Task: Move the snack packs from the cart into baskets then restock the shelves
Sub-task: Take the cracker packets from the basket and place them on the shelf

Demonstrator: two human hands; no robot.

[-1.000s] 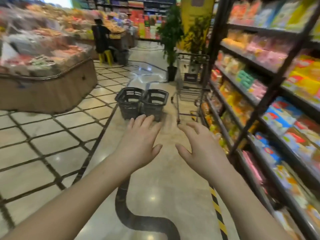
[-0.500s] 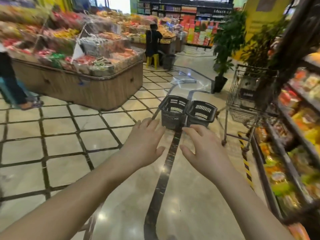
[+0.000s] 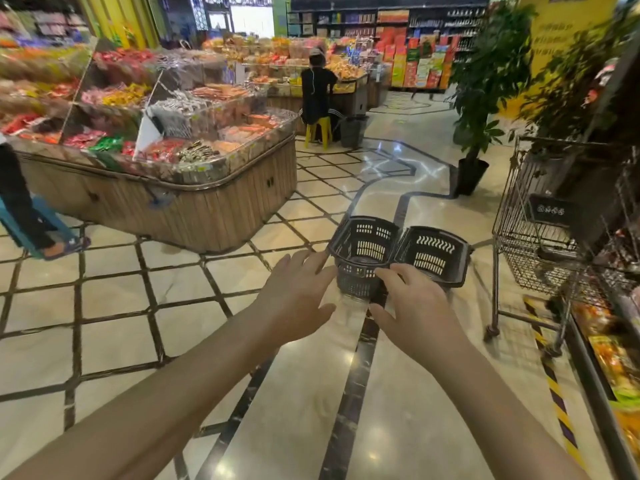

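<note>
Two dark plastic baskets stand side by side on the floor ahead, the left basket [image 3: 363, 252] and the right basket [image 3: 433, 254], both with nothing visible inside. My left hand [image 3: 298, 299] and my right hand [image 3: 415, 306] reach forward with fingers spread and hold nothing. They hover just short of the baskets. A wire shopping cart [image 3: 540, 237] stands at the right beside the snack shelves [image 3: 609, 355]. What lies inside the cart is hard to make out.
A wooden island display [image 3: 166, 202] full of wrapped sweets fills the left. A potted tree [image 3: 478, 116] stands behind the cart. A person sits on a yellow stool [image 3: 317, 133] in the distance. Another person's leg [image 3: 24, 216] passes at far left.
My view has swung to the left, so the shelves slid to the right edge and the island display came into view. Both hands stay open and outstretched, now closer to the baskets.
</note>
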